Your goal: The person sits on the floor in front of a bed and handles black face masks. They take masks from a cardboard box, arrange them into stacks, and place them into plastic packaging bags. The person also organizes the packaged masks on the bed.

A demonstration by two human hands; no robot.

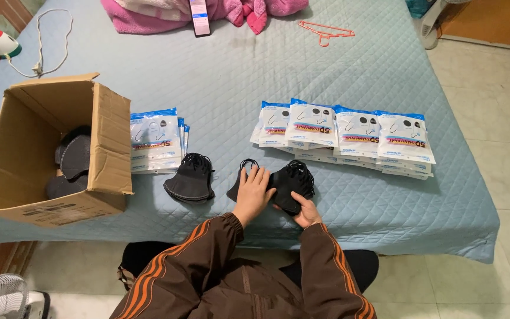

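Under the flat, spread left hand point(254, 190) fingers, black masks point(287, 186), right hand point(306, 211) fingers clamped beneath.

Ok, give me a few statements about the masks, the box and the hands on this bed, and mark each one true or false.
1. Both hands rest on a stack of black masks. True: the left hand lies on top, and the right hand holds the near edge.
2. The cardboard box is closed. False: it is open, with black masks inside.
3. A second black pile lies left of the hands. True.
4. The hanger is in the box. False: it lies on the bedspread at the far side.
5. Packets lie in a row beyond the hands. True.
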